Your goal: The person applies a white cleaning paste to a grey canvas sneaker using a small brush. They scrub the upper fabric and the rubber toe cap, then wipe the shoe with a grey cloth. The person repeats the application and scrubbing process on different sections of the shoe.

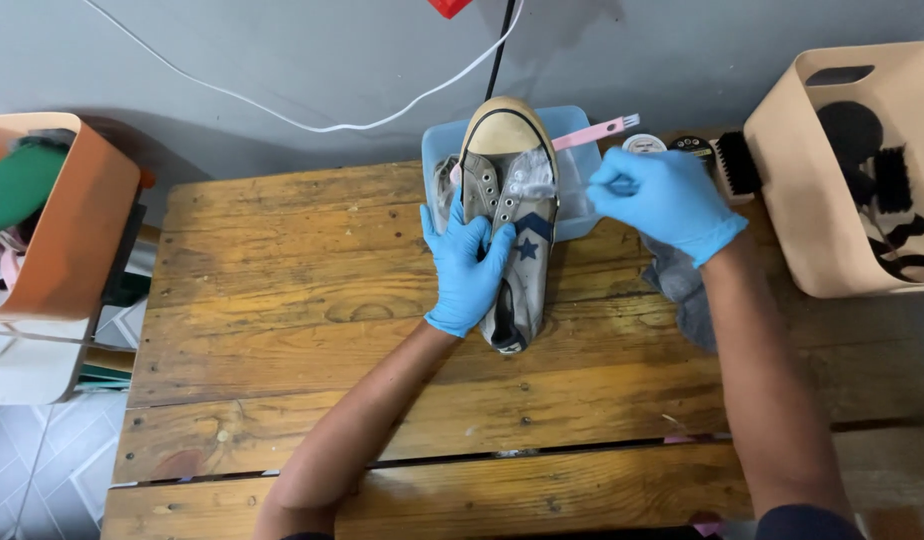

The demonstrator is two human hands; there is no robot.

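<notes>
Grey canvas sneaker (509,215) with cream rubber toe cap and dark blue star: count one, lying toe-away on wooden plank counter (282,330), toe end over pale blue shallow plastic tub (579,215). Two hands, both in blue disposable gloves. Left hand (469,270) wrapped around sneaker's left side at mid-length, fingers closed against the canvas. Right hand (667,200) closed around a small item at the sneaker's tongue; item itself too hidden to identify. One pink-handled small brush (597,131) resting on tub's far rim. One dark-bristled wooden brush (737,165) just beside right hand. One grey cloth (682,290) under right forearm. One beige plastic bin (832,190) at right, one orange bin (67,225) at left. One white cable (282,115) and one black cable (500,50) behind.
</notes>
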